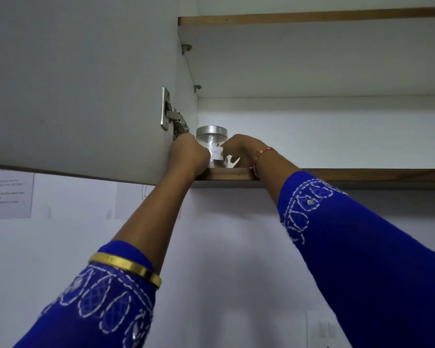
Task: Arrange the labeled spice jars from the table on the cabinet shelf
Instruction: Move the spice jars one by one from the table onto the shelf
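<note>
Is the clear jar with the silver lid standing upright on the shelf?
Upright: the clear spice jar has its silver lid level on top and its base on the wooden shelf edge.

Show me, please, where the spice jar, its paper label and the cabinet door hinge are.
spice jar [211,133], head view, on its metal lid.
paper label [215,152], head view, on its middle.
cabinet door hinge [172,116], head view, on its arm.

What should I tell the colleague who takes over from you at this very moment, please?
Left hand: grips the jar's left side.
Right hand: fingers curled at the jar's right side, by the label.
Spice jar: upright at the far left of the cabinet shelf, silver lid on, against the side wall.
Done: one jar on the shelf.
Left: release it; other jars and the table are out of view.
</note>
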Motion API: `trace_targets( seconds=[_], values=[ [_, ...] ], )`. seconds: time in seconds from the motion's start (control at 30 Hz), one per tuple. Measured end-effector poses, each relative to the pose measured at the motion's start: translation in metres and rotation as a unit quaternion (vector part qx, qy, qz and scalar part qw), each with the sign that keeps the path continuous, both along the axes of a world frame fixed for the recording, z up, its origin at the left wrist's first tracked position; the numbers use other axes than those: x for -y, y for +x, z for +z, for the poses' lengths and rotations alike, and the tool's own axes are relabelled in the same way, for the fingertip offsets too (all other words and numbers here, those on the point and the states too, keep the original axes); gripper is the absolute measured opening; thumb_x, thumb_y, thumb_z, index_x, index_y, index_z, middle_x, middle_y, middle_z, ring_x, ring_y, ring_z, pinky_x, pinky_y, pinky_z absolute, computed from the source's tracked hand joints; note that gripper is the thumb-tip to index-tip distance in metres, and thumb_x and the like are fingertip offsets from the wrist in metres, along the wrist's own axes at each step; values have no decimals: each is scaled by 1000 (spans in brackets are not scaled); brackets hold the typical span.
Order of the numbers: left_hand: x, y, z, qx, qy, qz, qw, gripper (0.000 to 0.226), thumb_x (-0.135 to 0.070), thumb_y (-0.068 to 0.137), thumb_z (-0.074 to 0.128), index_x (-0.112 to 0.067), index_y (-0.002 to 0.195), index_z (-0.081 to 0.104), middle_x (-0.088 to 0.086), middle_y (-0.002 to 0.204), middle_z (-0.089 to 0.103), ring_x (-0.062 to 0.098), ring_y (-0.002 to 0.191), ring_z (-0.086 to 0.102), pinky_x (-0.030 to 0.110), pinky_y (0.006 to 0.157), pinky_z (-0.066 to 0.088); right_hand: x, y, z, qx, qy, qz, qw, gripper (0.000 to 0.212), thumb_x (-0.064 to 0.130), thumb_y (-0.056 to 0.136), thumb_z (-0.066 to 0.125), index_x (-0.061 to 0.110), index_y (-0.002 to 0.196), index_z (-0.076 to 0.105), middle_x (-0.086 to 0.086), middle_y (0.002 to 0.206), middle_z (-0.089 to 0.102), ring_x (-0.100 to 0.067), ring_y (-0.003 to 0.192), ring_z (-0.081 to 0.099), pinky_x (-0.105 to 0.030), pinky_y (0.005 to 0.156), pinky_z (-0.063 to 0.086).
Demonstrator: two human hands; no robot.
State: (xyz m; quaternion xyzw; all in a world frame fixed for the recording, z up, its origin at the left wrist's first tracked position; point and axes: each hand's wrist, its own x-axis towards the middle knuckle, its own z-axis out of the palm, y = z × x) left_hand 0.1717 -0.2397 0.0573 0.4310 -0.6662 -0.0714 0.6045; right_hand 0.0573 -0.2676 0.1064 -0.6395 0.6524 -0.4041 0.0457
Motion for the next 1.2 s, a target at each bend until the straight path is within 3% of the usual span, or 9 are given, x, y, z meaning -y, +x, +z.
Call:
trace_targets(
  seconds=[0.1, 0.2, 0.27, 0.33, 0.43, 0.63, 0.87, 1.07, 1.2],
  values=[
    [-2, -2, -5, 18, -16, -10, 1000, 45, 4, 85, 39, 1, 130, 46, 19, 134, 50, 30, 123, 46, 31, 95, 39, -14, -4, -6, 8, -12, 7, 1000, 36, 7, 96, 41, -7, 128, 45, -22, 124, 50, -30, 104, 54, -32, 87, 46],
    [-9, -4, -17, 29, -58, -32, 997, 45, 3, 84, 42, -5, 128, 50, 15, 128, 57, 26, 118, 51, 22, 84, 36, -44, -14, -16, 9, -69, 3, 998, 19, 10, 93, 44, -2, 104, 56, -16, 102, 50, -26, 91, 48, -35, 70, 45],
    [-17, -6, -26, 20, -85, -42, 995, 46, 2, 87, 39, -9, 130, 49, 13, 131, 55, 25, 120, 51, 24, 90, 38, -64, -23, -23, -52, -99, -9, 994, 30, 10, 93, 45, -7, 117, 54, -20, 117, 55, -26, 102, 52, -39, 86, 46],
    [-27, -7, -36, -7, -95, -60, 994, 46, 1, 90, 36, -11, 132, 48, 11, 135, 53, 24, 122, 49, 23, 97, 36, -85, -31, -33, -106, -121, -10, 987, 41, 13, 94, 46, -2, 131, 47, -15, 137, 49, -26, 123, 48, -32, 103, 36],
    [-49, -10, -54, -16, -105, -93, 990, 43, 0, 92, 35, -10, 132, 48, 9, 136, 52, 20, 126, 46, 9, 92, 29, -118, -42, -57, -122, -142, 3, 982, 42, 18, 95, 46, 8, 136, 44, -10, 141, 46, -22, 130, 44, -28, 106, 32],
    [-107, -18, -108, -10, -96, -155, 983, 39, 0, 93, 38, -6, 130, 50, 9, 134, 54, 18, 126, 47, 4, 92, 28, -190, -52, -128, -57, -177, 54, 981, 42, 16, 94, 50, 9, 135, 45, -5, 142, 47, -18, 132, 42, -25, 106, 32],
    [-171, -30, -212, 11, -2, -182, 983, 38, -3, 95, 38, -11, 130, 50, 5, 137, 52, 15, 129, 45, 8, 98, 28, -269, -61, -245, 19, -131, 58, 990, 43, 21, 94, 50, 20, 136, 44, 1, 145, 43, -16, 134, 39, -30, 111, 31],
    [-213, -31, -311, 8, 117, -233, 965, 38, 1, 93, 39, -7, 128, 51, 9, 135, 53, 16, 127, 46, 18, 104, 33, -315, -63, -362, 135, -26, 66, 988, 43, 15, 92, 54, 16, 134, 46, -2, 140, 48, -14, 129, 43, -28, 109, 35],
    [-234, -24, -374, -1, 193, -232, 953, 37, 2, 92, 42, -1, 128, 50, 14, 131, 55, 14, 118, 50, 11, 93, 37, -340, -51, -438, 193, 72, 64, 977, 45, 13, 91, 56, 15, 135, 46, -4, 139, 49, -10, 124, 46, -16, 100, 41]
  ],
)
